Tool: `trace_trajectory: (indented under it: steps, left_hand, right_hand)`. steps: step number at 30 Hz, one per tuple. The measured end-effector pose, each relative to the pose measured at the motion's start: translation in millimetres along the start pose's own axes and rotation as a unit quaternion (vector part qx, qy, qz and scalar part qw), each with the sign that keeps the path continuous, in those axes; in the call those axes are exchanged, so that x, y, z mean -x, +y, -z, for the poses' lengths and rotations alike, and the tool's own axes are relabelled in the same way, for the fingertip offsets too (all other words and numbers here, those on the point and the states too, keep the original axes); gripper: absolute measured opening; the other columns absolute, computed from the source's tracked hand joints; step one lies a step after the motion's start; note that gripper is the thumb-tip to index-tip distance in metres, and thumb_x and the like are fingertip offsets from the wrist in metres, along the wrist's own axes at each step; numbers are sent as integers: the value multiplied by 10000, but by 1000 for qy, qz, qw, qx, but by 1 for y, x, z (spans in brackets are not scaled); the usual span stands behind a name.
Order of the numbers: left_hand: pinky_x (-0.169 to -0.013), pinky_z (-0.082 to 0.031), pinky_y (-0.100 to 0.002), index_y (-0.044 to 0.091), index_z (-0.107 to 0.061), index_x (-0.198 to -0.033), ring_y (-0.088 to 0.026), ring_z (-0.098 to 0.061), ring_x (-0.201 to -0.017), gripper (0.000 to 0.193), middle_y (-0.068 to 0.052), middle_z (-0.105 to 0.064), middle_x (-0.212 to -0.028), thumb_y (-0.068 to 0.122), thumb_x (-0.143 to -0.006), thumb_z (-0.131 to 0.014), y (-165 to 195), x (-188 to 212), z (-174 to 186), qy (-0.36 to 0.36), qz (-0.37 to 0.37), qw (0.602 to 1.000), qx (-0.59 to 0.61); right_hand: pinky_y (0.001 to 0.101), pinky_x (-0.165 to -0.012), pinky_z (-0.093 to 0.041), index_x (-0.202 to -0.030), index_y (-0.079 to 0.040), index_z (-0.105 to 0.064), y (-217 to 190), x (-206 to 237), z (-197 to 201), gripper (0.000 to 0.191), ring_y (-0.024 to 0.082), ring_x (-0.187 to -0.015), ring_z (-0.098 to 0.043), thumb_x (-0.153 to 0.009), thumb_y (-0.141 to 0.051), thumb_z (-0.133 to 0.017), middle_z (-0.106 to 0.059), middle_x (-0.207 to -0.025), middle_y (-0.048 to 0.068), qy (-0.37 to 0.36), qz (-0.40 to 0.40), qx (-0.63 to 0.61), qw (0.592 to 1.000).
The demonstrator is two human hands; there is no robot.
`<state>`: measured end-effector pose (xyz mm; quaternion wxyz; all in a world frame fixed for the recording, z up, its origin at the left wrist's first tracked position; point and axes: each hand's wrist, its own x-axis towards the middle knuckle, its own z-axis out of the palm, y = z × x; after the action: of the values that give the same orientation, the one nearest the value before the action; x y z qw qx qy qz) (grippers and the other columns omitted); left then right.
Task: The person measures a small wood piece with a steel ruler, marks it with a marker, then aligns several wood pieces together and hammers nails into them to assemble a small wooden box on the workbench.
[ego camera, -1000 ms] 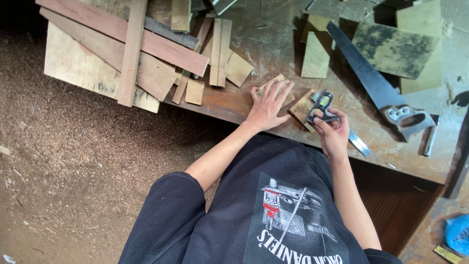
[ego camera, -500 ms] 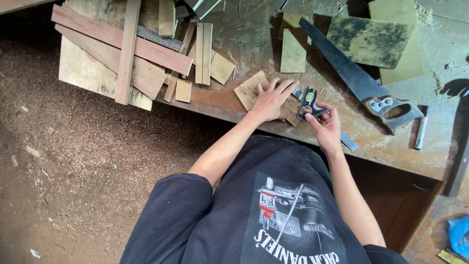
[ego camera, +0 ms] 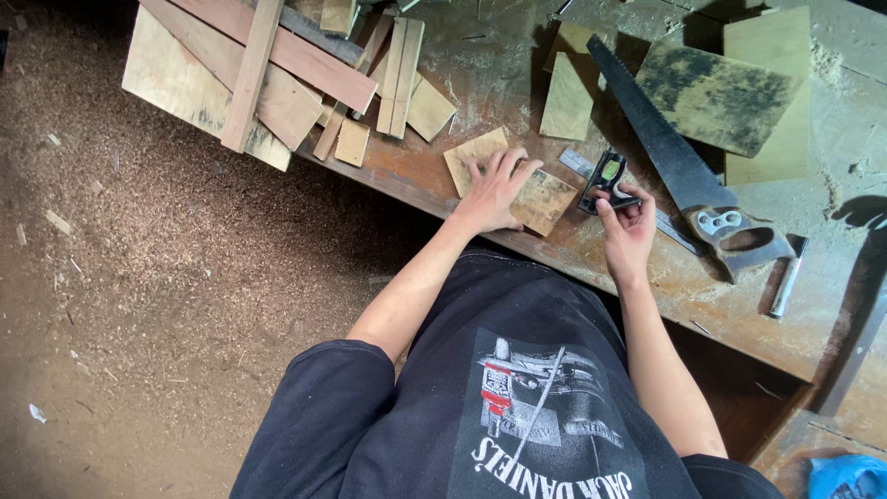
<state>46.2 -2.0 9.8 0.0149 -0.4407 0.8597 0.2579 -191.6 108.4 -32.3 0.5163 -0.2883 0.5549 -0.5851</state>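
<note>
My left hand (ego camera: 494, 189) lies flat with fingers spread on two small square wood pieces (ego camera: 545, 200) at the front edge of the workbench (ego camera: 434, 171). My right hand (ego camera: 628, 222) pinches the black head of a combination square (ego camera: 607, 180), whose metal ruler blade runs under it along the bench, just right of the wood pieces. The square's head has a small green level vial.
A black-bladed hand saw (ego camera: 684, 171) with a wooden handle lies to the right of the square. A small tool (ego camera: 788, 282) rests beyond it. Planks and offcuts (ego camera: 268, 69) are piled at the bench's left end. Sawdust covers the floor (ego camera: 139, 277). A blue object (ego camera: 845, 476) sits bottom right.
My left hand stays on the wood pieces while the right hand keeps the combination square beside them; the camera view has shifted, so everything sits slightly differently in frame.
</note>
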Motion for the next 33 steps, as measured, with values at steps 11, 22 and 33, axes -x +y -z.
trace_trajectory:
  steps: [11,22,33]
  left_hand:
    - [-1074,-274,-675,206,-321,-1494,-347,-332,-1400,1293,-137,-306,-1489,470,-438,-1019,-81,3,31,68,79,994,10]
    - [-1015,-323,-641,13,-291,-1492,-364,-362,-1338,1294,-215,-360,-1423,569,-535,-962,-125,12,56,-2,107,994,-30]
    - [-1088,-382,-582,-39,-353,-1456,-429,-390,-1379,1239,-280,-395,-1489,597,-564,-933,-149,5,59,-64,85,983,147]
  right_hand:
    - [332,-870,-647,-1308,-4,-436,-15,-11,-49,339,178,-1062,-712,-1031,1,-630,-682,-1170,152,8,-56,29,998]
    - [289,-748,-580,-1244,-30,-580,-18,-24,-136,353,164,-933,-701,-942,-38,-763,-727,-1022,102,42,37,337,940]
    - [344,-799,-573,-1325,42,-514,-15,-20,-160,629,331,-1023,-636,-845,-140,-879,-593,-1173,225,82,170,498,847]
